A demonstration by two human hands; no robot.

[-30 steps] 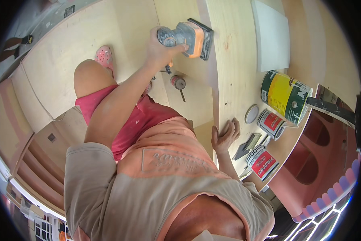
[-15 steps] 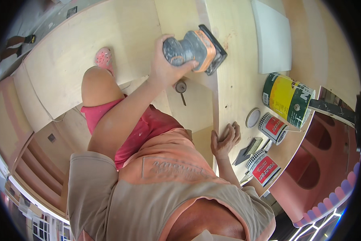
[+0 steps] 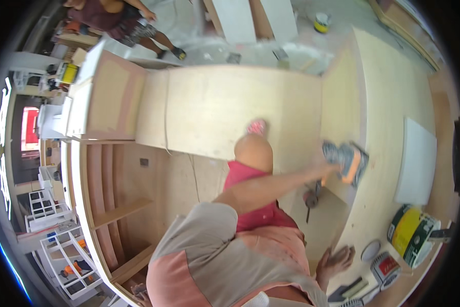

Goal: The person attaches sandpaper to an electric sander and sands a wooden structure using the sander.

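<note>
My left hand point(image 3: 334, 168), slightly blurred, grips a grey and orange electric sander point(image 3: 348, 161). Its black pad faces the pale wooden board point(image 3: 383, 123) on the right; I cannot tell whether the two touch. My right hand point(image 3: 337, 261) lies on that board with its fingers apart, holding nothing. Close to it are a round lid point(image 3: 370, 250), a small tin with a red label point(image 3: 386, 268), and a dark flat scraper point(image 3: 347, 289). Beneath my left wrist is a round dark piece with a thin handle point(image 3: 310, 199).
A large green and yellow can point(image 3: 411, 235) and a white panel point(image 3: 417, 161) rest on the board's right part. My foot in a pink clog point(image 3: 257, 126) is on the plywood. Open shelving point(image 3: 120, 212) stands at left. Another person point(image 3: 133, 23) stands at far left.
My view has swung left, bringing the shelving and the other person into sight. The sander remains in my left hand, with its pad still toward the board. My right hand stays on the board.
</note>
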